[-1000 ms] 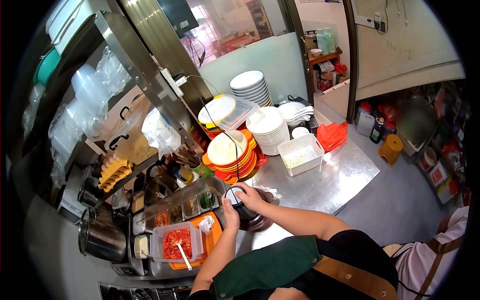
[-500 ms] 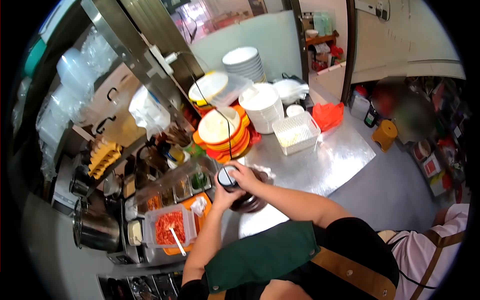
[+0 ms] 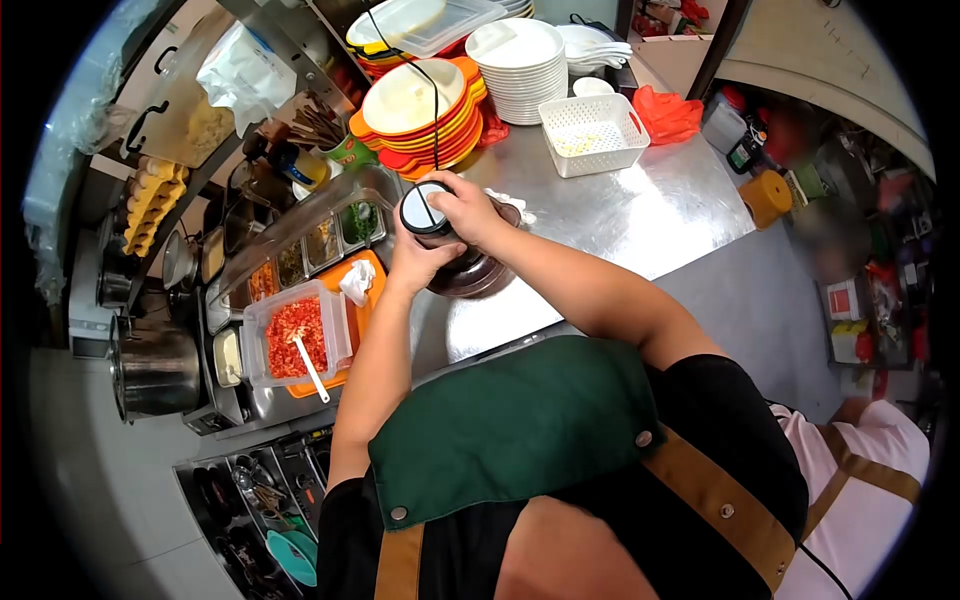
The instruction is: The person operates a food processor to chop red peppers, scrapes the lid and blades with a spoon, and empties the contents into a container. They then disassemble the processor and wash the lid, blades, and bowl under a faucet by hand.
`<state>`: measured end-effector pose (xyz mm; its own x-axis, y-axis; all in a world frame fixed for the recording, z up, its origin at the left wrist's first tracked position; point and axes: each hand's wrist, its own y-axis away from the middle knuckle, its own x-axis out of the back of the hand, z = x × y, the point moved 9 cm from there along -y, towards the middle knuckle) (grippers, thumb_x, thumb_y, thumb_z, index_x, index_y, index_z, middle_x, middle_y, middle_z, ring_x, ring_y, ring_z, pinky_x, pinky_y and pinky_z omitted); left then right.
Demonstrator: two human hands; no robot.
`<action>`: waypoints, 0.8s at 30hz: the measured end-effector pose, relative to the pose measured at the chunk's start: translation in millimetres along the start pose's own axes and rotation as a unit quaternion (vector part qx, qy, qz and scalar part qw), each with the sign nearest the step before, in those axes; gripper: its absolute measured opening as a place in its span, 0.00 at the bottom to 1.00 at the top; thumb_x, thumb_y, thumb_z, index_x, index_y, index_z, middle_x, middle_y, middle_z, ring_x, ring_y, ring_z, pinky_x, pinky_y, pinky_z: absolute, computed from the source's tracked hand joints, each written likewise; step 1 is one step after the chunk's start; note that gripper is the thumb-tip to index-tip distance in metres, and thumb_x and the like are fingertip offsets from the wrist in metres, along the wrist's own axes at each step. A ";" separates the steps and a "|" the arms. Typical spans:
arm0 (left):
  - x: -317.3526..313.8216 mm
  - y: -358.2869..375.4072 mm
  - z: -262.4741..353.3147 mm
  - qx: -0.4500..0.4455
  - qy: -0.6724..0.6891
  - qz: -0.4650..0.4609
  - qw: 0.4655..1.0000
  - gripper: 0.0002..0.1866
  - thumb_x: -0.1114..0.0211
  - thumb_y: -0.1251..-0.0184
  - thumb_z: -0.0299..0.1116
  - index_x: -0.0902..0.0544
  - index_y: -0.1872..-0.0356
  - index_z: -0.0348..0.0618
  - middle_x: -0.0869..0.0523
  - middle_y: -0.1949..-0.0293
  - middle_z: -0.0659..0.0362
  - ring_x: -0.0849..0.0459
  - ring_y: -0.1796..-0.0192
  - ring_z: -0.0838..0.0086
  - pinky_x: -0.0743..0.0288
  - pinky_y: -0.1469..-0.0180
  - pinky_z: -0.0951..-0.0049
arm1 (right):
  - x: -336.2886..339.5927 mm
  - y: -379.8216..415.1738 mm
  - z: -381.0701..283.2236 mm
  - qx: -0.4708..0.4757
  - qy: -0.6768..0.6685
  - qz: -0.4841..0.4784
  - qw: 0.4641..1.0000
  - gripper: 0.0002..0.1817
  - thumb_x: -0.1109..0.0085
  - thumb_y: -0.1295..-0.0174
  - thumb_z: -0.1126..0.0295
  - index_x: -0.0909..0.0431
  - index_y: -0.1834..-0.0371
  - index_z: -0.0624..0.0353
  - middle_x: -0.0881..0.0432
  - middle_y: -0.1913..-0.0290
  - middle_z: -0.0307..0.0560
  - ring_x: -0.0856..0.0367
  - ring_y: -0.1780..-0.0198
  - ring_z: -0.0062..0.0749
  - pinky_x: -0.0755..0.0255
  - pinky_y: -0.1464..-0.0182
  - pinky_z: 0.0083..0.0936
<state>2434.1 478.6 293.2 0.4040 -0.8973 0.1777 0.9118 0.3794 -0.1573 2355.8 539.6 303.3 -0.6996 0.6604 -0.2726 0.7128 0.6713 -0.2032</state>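
On the steel counter, a corded appliance head (image 3: 427,207) with a pale round top and black rim sits over a dark brown bowl (image 3: 484,279). My left hand (image 3: 418,262) is wrapped round the appliance's near side. My right hand (image 3: 462,212) grips it from the right, with the thumb over its top. A black cord runs up from it past stacked orange and yellow dishes (image 3: 415,100). Left of my forearms, a clear tub (image 3: 257,347) of red chopped food holds a white spoon (image 3: 311,369), beside an orange tray (image 3: 366,325). The inside of the bowl is hidden.
White plates (image 3: 516,60), a perforated white basket (image 3: 594,150) and a red plastic bag (image 3: 667,114) stand at the counter's back. Ingredient trays (image 3: 322,244) are at the left, near a large steel pot (image 3: 155,367). A co-worker's pink sleeve (image 3: 885,445) shows at lower right.
The camera view has tilted downward, so the counter and its things appear higher in the frame. Both hands remain on the appliance.
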 end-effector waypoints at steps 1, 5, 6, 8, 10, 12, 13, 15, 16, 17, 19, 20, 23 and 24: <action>-0.6 0.1 -0.3 0.006 0.014 -0.002 1.000 0.49 0.24 0.69 0.25 0.47 0.42 0.41 0.31 0.48 0.55 0.29 0.45 0.70 0.34 0.43 0.70 | 1.0 -0.1 -1.0 0.008 0.001 0.008 1.000 0.14 0.49 0.49 0.69 0.26 0.59 0.61 0.21 0.63 0.43 0.24 0.60 0.25 0.31 0.55 0.20; -0.3 0.6 0.1 0.006 0.011 -0.001 1.000 0.49 0.24 0.68 0.25 0.47 0.42 0.41 0.31 0.48 0.55 0.29 0.46 0.70 0.33 0.43 0.70 | 0.6 0.3 -2.6 0.015 -0.007 0.010 1.000 0.14 0.49 0.49 0.69 0.26 0.59 0.61 0.21 0.63 0.43 0.24 0.61 0.25 0.31 0.55 0.20; -0.3 0.5 1.4 0.001 0.005 -0.001 1.000 0.48 0.24 0.68 0.25 0.46 0.42 0.41 0.31 0.48 0.55 0.29 0.46 0.70 0.33 0.43 0.70 | 1.1 0.8 -3.0 0.012 0.001 0.010 1.000 0.14 0.49 0.49 0.69 0.26 0.58 0.61 0.21 0.63 0.43 0.24 0.60 0.25 0.31 0.55 0.20; -0.3 0.1 2.7 -0.004 0.000 0.000 1.000 0.48 0.24 0.68 0.24 0.46 0.42 0.41 0.31 0.48 0.55 0.29 0.46 0.70 0.33 0.43 0.70 | 1.5 2.4 -7.6 0.007 0.009 0.007 1.000 0.15 0.49 0.49 0.69 0.26 0.58 0.61 0.21 0.63 0.43 0.24 0.60 0.25 0.31 0.55 0.20; -1.0 0.7 3.1 -0.002 0.017 0.000 1.000 0.48 0.24 0.68 0.24 0.46 0.43 0.41 0.31 0.48 0.55 0.30 0.46 0.71 0.34 0.43 0.71 | -0.4 3.6 -9.8 0.000 0.035 -0.007 0.999 0.17 0.51 0.46 0.70 0.29 0.54 0.64 0.23 0.60 0.44 0.26 0.58 0.24 0.32 0.53 0.20; -1.4 2.1 5.5 -0.002 0.019 0.005 1.000 0.46 0.24 0.68 0.25 0.44 0.44 0.40 0.32 0.48 0.56 0.30 0.46 0.72 0.34 0.43 0.71 | -0.9 3.0 -6.0 0.000 0.031 -0.003 1.000 0.17 0.51 0.46 0.70 0.29 0.54 0.64 0.23 0.60 0.44 0.25 0.59 0.24 0.32 0.54 0.20; -1.2 2.0 4.4 0.001 0.020 0.005 1.000 0.46 0.25 0.68 0.25 0.44 0.44 0.40 0.31 0.49 0.56 0.29 0.46 0.72 0.33 0.44 0.71 | -1.2 2.7 -5.2 -0.001 0.022 -0.001 1.000 0.17 0.52 0.46 0.70 0.28 0.54 0.64 0.23 0.61 0.44 0.25 0.59 0.24 0.32 0.54 0.20; -0.4 0.6 -7.9 0.027 0.045 0.001 0.999 0.48 0.25 0.69 0.23 0.46 0.43 0.42 0.30 0.49 0.56 0.30 0.46 0.71 0.33 0.43 0.71 | -1.3 2.6 -5.2 -0.009 0.005 -0.006 1.000 0.16 0.52 0.47 0.70 0.28 0.55 0.65 0.23 0.61 0.44 0.25 0.58 0.25 0.32 0.53 0.21; -0.6 1.4 -2.2 0.024 0.016 0.005 1.000 0.49 0.25 0.68 0.22 0.47 0.42 0.42 0.30 0.49 0.55 0.28 0.47 0.70 0.31 0.45 0.70 | -0.4 3.7 -8.2 0.000 0.028 -0.007 1.000 0.17 0.52 0.47 0.70 0.28 0.54 0.65 0.23 0.60 0.44 0.25 0.58 0.27 0.32 0.52 0.22; -0.9 2.7 -4.7 0.050 0.022 0.003 0.999 0.49 0.25 0.68 0.22 0.48 0.41 0.42 0.30 0.48 0.55 0.28 0.47 0.70 0.29 0.47 0.70 | 0.7 5.3 -13.0 0.026 0.057 0.000 0.998 0.17 0.52 0.47 0.70 0.28 0.54 0.65 0.23 0.60 0.45 0.25 0.57 0.27 0.33 0.52 0.22; 1.0 1.9 -14.3 0.066 0.023 0.003 0.998 0.50 0.25 0.68 0.21 0.49 0.40 0.43 0.31 0.48 0.54 0.27 0.47 0.69 0.27 0.49 0.71 | 1.6 3.0 -8.4 0.052 0.064 0.007 0.997 0.17 0.52 0.48 0.71 0.28 0.53 0.64 0.22 0.59 0.46 0.25 0.56 0.28 0.32 0.51 0.22; 1.1 1.6 -15.4 0.062 0.022 0.003 0.998 0.51 0.25 0.68 0.22 0.49 0.40 0.43 0.31 0.47 0.54 0.27 0.47 0.68 0.27 0.50 0.71 | 2.3 0.4 0.5 0.046 0.043 0.008 0.998 0.18 0.51 0.49 0.72 0.28 0.54 0.63 0.22 0.60 0.46 0.25 0.56 0.29 0.31 0.52 0.23; -1.0 3.1 -5.5 0.040 0.051 0.005 0.998 0.49 0.24 0.69 0.24 0.47 0.42 0.43 0.31 0.48 0.54 0.28 0.47 0.69 0.29 0.47 0.70 | 1.5 0.3 2.1 0.042 0.028 0.005 0.999 0.16 0.51 0.48 0.71 0.28 0.55 0.62 0.22 0.60 0.46 0.24 0.57 0.28 0.31 0.52 0.23; 1.4 1.1 -13.8 0.019 0.036 0.006 0.999 0.49 0.24 0.69 0.24 0.47 0.42 0.42 0.31 0.48 0.54 0.29 0.47 0.69 0.30 0.46 0.70 | 1.5 0.8 1.2 0.044 0.023 0.005 0.999 0.16 0.51 0.48 0.71 0.27 0.55 0.62 0.22 0.60 0.46 0.24 0.57 0.28 0.31 0.53 0.22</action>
<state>2434.6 474.7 279.9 0.4098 -0.9061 0.1050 0.9096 0.3974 -0.1211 2355.4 540.8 301.6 -0.6931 0.6826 -0.2319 0.7194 0.6344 -0.2829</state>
